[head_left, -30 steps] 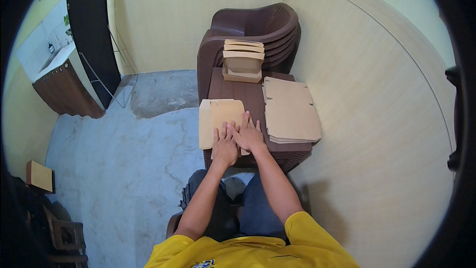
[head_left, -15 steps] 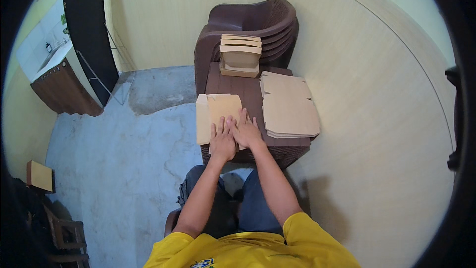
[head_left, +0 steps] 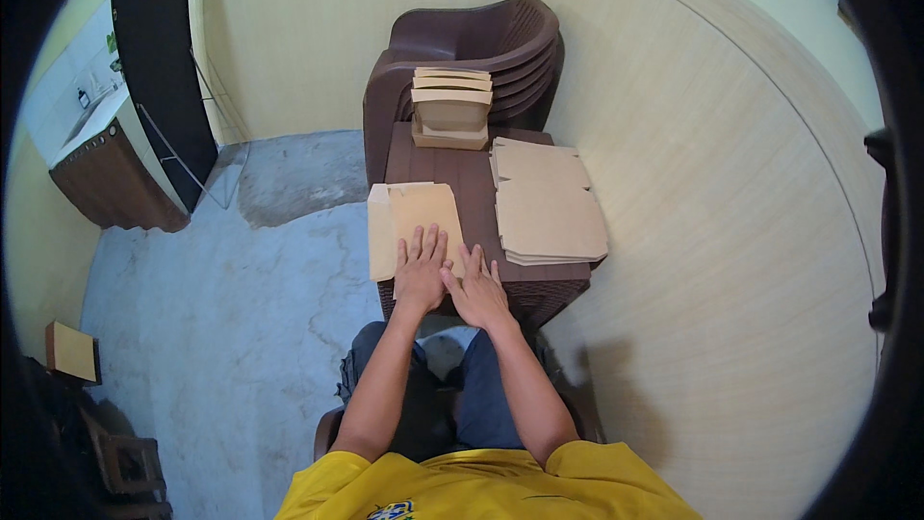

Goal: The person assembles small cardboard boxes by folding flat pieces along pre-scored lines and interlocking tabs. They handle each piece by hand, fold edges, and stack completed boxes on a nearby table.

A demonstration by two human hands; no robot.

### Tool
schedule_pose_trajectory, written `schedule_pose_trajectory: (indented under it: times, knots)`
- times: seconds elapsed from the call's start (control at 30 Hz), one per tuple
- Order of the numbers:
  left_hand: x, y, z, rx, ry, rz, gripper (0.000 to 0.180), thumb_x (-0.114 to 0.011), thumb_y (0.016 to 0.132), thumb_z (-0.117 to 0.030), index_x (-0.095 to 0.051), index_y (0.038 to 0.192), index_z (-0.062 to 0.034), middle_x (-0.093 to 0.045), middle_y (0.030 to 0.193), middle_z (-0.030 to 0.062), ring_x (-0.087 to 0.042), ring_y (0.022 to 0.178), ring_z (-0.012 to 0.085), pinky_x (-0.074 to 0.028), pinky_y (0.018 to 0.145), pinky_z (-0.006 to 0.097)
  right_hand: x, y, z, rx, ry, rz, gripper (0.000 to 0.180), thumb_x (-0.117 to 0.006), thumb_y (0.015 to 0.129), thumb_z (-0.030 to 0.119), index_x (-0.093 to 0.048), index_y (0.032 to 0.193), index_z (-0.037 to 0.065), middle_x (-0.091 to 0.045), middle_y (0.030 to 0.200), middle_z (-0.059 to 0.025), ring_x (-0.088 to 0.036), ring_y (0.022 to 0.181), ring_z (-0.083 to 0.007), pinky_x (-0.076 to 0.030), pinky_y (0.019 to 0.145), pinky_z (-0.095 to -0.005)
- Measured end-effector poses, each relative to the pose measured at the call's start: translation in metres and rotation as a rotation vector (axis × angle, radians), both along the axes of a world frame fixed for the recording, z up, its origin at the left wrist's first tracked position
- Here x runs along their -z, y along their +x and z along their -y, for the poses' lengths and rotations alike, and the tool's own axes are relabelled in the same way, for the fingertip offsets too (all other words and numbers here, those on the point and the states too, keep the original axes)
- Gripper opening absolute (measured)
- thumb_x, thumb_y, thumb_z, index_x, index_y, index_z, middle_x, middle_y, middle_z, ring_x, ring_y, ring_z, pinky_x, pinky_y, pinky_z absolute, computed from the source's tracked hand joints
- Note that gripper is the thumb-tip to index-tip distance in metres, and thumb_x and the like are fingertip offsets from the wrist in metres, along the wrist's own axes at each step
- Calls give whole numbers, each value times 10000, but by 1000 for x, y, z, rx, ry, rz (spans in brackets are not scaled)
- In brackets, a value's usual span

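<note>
A brown cardboard sheet [head_left: 421, 207], partly folded with a paler flap along its left side, lies at the near left of the brown plastic table [head_left: 474, 202]. My left hand [head_left: 421, 265] rests flat on it, fingers stretched forward. Close beside it, my right hand [head_left: 476, 289] lies over the sheet's near right edge with its fingers apart. The palms hide the near part of the cardboard. To the right is a pile of flat cut cardboard blanks [head_left: 549, 204]. Folded cardboard boxes [head_left: 452, 111] stand stacked at the back of the table.
Stacked brown plastic armchairs [head_left: 481, 34] rise behind the table. A pale panelled wall [head_left: 693, 231] runs along the right. On the left are a sink counter [head_left: 115, 169], a black door panel [head_left: 159, 58] and a small box-shaped object [head_left: 72, 351] near the wall.
My right hand has slid back toward me and down the sheet's right edge. The left hand stays flat on the cardboard. The whole view has shifted slightly.
</note>
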State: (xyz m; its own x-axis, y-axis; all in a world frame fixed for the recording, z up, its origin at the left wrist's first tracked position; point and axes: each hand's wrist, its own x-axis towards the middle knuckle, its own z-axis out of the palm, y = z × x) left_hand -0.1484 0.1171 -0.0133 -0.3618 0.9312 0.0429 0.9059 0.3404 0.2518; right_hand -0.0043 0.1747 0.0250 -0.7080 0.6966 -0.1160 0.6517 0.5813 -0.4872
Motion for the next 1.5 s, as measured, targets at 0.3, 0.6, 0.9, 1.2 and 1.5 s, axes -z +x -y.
schedule_pose_trajectory:
  times: [0.3, 0.6, 0.9, 1.2, 1.5]
  knots:
    - [2, -2, 0, 3, -19, -59, 670, -429, 1141, -392, -328, 1749, -129, -226, 1852, 78, -147, 1717, 343, -92, 1378, 598, 2, -58, -54, 46, -23, 70, 983, -262, 1123, 709, -172, 1742, -49, -193, 1816, -284, -189, 1700, -387, -122, 1387, -532]
    - [-1, 1, 1, -7, 31, 33, 655, -399, 1162, -404, -348, 1732, -86, -238, 1845, 93, -164, 1711, 350, -95, 1376, 604, -6, -103, -95, 54, -36, 95, 1008, -297, 1109, 726, -145, 1750, -38, -180, 1830, -249, -131, 1715, -364, -89, 1394, -536]
    - [-14, 3, 10, 14, 324, 405, 678, -543, 1126, -306, -352, 1714, -27, -309, 1796, 221, -246, 1683, 389, -195, 1368, 541, 25, -96, -102, 20, -10, -141, 1036, -371, 1105, 716, -104, 1750, -49, -156, 1833, -257, -87, 1720, -371, -50, 1387, -555]
    - [0, -48, 70, -656, 928, 561, 495, -733, 984, -177, -645, 1445, -18, -685, 1412, 219, -630, 1319, 392, -460, 1164, 500, 16, -88, -93, -47, 38, -170, 1259, -543, 977, 835, -68, 1755, -33, -123, 1831, -283, -67, 1709, -442, -44, 1354, -649]
    - [17, -53, 61, -713, 743, 715, 590, -823, 889, -97, -657, 1450, -21, -757, 1174, 135, -734, 967, 249, -601, 884, 408, -39, -108, 8, 153, 4, 21, 1389, -813, 790, 726, -72, 1787, 103, -163, 1792, -357, -174, 1637, -586, -227, 1233, -797]
